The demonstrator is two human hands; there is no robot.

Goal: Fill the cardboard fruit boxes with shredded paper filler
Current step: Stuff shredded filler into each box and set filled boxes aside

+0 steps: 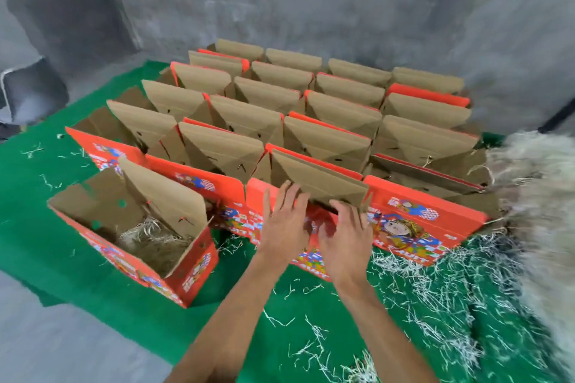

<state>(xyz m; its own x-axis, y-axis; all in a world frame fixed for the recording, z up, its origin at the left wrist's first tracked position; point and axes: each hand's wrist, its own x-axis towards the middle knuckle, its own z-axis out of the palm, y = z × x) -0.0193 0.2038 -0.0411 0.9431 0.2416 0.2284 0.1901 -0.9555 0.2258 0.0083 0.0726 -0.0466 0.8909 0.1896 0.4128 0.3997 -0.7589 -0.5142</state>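
Note:
Several red printed cardboard fruit boxes stand in rows on a green mat (93,274), brown flaps raised. My left hand (284,221) and my right hand (347,232) reach side by side to the front middle box (314,183), fingers spread and straight at its near rim under the raised flap. Neither hand holds anything. One box (133,236) stands apart at the front left, open, with shredded paper filler (146,242) in its bottom. A big heap of pale shredded paper (541,227) lies at the right edge.
Loose paper shreds (435,298) litter the green mat, thickest at the front right. A grey wall stands behind the boxes. Grey floor (46,345) shows at the front left, past the mat's edge.

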